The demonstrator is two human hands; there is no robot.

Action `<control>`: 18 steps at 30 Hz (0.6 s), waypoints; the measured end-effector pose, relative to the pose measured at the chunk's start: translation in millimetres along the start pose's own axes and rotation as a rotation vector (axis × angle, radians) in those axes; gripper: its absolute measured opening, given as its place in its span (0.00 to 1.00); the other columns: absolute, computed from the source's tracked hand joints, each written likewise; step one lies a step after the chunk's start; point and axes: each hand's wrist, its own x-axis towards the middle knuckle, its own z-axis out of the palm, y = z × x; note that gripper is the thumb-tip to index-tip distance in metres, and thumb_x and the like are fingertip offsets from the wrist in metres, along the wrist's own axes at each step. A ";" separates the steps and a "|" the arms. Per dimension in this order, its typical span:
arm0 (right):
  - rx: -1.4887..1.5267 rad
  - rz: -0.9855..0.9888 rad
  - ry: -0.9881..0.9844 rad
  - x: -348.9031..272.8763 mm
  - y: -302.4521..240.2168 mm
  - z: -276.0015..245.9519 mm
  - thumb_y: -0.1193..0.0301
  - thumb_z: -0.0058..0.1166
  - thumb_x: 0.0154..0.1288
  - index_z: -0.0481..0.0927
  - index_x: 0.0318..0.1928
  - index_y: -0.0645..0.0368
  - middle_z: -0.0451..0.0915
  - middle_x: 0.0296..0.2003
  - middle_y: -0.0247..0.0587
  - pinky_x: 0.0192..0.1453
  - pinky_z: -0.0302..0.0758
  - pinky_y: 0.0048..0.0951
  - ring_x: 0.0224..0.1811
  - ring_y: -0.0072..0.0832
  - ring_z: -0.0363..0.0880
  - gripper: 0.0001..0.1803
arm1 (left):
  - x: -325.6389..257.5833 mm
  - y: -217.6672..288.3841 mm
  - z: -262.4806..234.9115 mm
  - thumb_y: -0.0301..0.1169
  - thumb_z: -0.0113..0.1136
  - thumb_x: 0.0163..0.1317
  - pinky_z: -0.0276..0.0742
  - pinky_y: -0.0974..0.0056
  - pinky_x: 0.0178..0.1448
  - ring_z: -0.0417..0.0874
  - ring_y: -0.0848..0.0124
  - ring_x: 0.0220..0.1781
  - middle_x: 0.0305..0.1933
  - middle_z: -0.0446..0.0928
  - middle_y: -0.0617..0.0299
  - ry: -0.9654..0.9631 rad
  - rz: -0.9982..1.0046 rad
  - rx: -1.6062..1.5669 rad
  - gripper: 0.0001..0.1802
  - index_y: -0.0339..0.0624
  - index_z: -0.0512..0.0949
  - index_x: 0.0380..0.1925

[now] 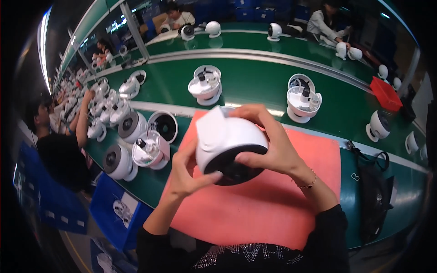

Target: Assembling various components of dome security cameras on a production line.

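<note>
While above the pink mat [273, 204], both hands' [273, 145] grip clenched around white fan housing [227, 136].

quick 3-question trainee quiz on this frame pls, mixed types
1. True or false: both hands grip the round white plastic housing with a black underside above the salmon-pink mat.
2. Which hand wears the thin bracelet? A left, B right.
3. Fill in: the red plastic bin sits on the ____ conveyor belt.

Key: 1 true; the left hand holds its lower left side, the right hand wraps over the top. 2 B. 3 green.
</note>
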 end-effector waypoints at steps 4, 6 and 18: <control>-0.009 -0.127 0.154 5.2 2.5 23.2 0.62 0.68 0.43 0.47 0.65 0.58 0.55 0.61 0.52 0.61 0.65 0.41 0.62 0.41 0.61 0.53 | 29.5 -28.8 -10.8 0.46 0.58 0.54 0.68 0.56 0.60 0.71 0.60 0.57 0.55 0.70 0.51 0.163 0.042 -0.666 0.35 0.32 0.64 0.55; -0.117 -0.098 0.268 8.8 11.9 33.6 0.63 0.68 0.43 0.46 0.66 0.58 0.58 0.60 0.56 0.59 0.69 0.41 0.60 0.43 0.65 0.54 | 58.3 -22.2 15.7 0.58 0.46 0.57 0.64 0.52 0.63 0.69 0.59 0.60 0.59 0.67 0.56 0.347 -0.128 -0.778 0.37 0.43 0.62 0.58; 0.027 -0.008 0.547 25.1 74.1 -2.0 0.60 0.68 0.43 0.48 0.64 0.59 0.66 0.55 0.57 0.50 0.76 0.35 0.52 0.43 0.73 0.53 | 132.0 -70.4 45.6 0.62 0.46 0.56 0.69 0.52 0.60 0.70 0.61 0.59 0.58 0.67 0.58 0.270 -0.177 -0.738 0.37 0.48 0.64 0.58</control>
